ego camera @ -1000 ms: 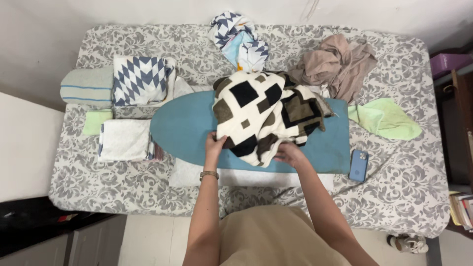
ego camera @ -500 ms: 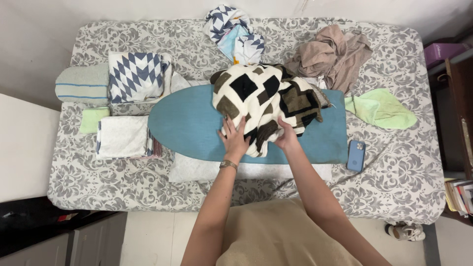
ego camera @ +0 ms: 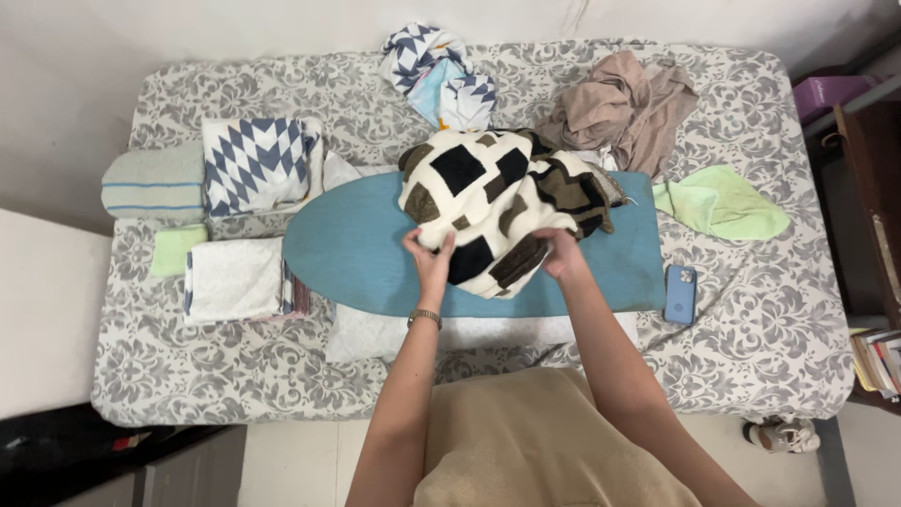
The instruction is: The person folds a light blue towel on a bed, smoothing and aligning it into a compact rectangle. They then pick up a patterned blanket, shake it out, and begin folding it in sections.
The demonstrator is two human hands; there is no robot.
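Both hands, left hand (ego camera: pixel 430 258) and right hand (ego camera: pixel 561 252), are clamped on the checkered blanket (ego camera: pixel 502 202) bunched atop the blue ironing board (ego camera: pixel 357 249), probably gathering it flat.

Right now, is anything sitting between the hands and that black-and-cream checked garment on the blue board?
Nothing visible does. The left hand and right hand both already grip the near edge of the checked garment, which lies bunched on the blue ironing board. The phone lies off to the right, apart.
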